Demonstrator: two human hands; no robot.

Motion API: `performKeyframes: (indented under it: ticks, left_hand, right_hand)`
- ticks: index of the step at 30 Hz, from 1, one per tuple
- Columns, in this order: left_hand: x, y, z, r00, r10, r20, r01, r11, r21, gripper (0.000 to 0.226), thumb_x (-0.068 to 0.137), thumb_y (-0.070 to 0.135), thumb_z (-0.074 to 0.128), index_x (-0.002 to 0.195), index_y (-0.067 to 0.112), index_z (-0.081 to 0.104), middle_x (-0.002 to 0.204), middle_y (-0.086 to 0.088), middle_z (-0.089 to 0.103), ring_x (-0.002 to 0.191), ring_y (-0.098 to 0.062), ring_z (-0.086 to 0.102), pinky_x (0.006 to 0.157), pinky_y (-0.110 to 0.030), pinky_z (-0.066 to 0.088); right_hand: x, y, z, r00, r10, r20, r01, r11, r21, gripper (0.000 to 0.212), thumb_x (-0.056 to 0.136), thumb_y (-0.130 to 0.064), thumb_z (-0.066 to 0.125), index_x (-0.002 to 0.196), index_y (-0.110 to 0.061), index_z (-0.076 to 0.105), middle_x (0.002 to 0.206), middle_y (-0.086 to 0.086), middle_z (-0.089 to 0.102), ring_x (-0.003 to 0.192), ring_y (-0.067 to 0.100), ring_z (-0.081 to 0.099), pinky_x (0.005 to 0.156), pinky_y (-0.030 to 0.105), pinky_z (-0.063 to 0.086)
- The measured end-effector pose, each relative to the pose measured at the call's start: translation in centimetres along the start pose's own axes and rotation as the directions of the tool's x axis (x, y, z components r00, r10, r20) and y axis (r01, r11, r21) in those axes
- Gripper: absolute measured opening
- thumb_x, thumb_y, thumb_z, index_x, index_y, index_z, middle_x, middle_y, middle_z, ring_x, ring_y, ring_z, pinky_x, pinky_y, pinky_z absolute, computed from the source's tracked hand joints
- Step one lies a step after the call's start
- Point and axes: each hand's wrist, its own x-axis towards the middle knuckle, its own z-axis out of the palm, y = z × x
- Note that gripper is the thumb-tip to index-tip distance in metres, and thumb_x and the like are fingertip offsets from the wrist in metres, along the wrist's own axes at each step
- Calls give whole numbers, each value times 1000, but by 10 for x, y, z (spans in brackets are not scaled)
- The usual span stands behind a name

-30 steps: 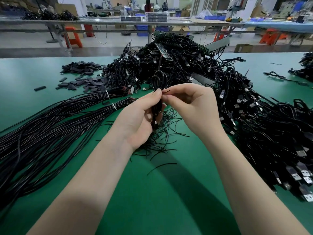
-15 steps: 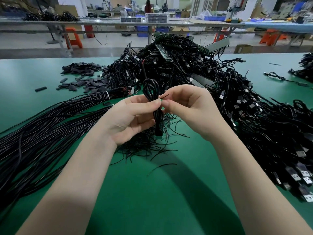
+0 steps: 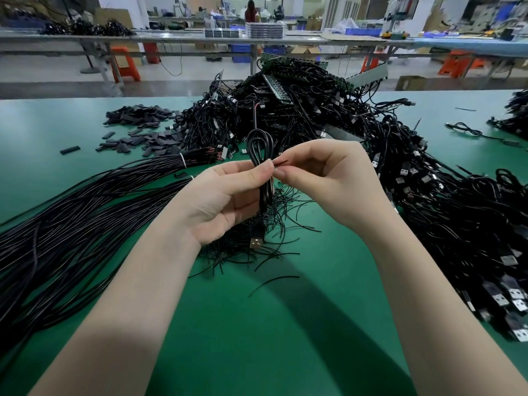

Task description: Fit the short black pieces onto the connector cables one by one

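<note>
The left hand (image 3: 225, 201) grips a coiled connector cable (image 3: 261, 155) above the green table (image 3: 257, 324), its USB plug (image 3: 256, 242) hanging below. The right hand (image 3: 323, 178) pinches the cable's thin wire ends (image 3: 280, 163). The ends should be held straight and together so a short black piece from the pile (image 3: 143, 130) slides on.

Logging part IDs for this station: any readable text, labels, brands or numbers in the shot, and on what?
None can be read.
Looped cable held by left hand and right hand: no print visible.
USB plug hanging below: no marking legible.
Short black pieces on the green table: plain.
Cardboard boxes in the background: any print is too blurred to read.
</note>
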Motion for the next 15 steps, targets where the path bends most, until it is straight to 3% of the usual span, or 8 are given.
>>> performKeyframes:
  ticks: [3,9,15]
  left_hand:
    - [0,2,0,999,32,-38,-33,999,-11,36,42,33,83,74,20,74,68,7,66,58,-4,59,53,-15,50]
    - [-2,2,-1,992,114,-57,-108,989,103,7,52,30,78,51,28,71,59,15,63,52,3,57,53,-12,49]
    - [0,3,-3,999,4,34,-1,997,-80,15,61,33,80,57,22,71,62,8,61,52,-4,57,50,-16,48]
  right_hand:
    - [0,-4,3,996,-76,-43,69,985,-161,19,81,-7,75,84,-25,70,77,-15,69,71,0,66,68,15,51]
    - [0,-4,10,991,-91,-98,56,949,-311,13,82,-9,75,84,-22,70,77,-17,66,72,1,64,70,15,51]
    - [2,0,13,903,-421,-88,339,822,-457,5,83,0,71,84,-4,74,83,5,68,78,15,63,72,24,51]
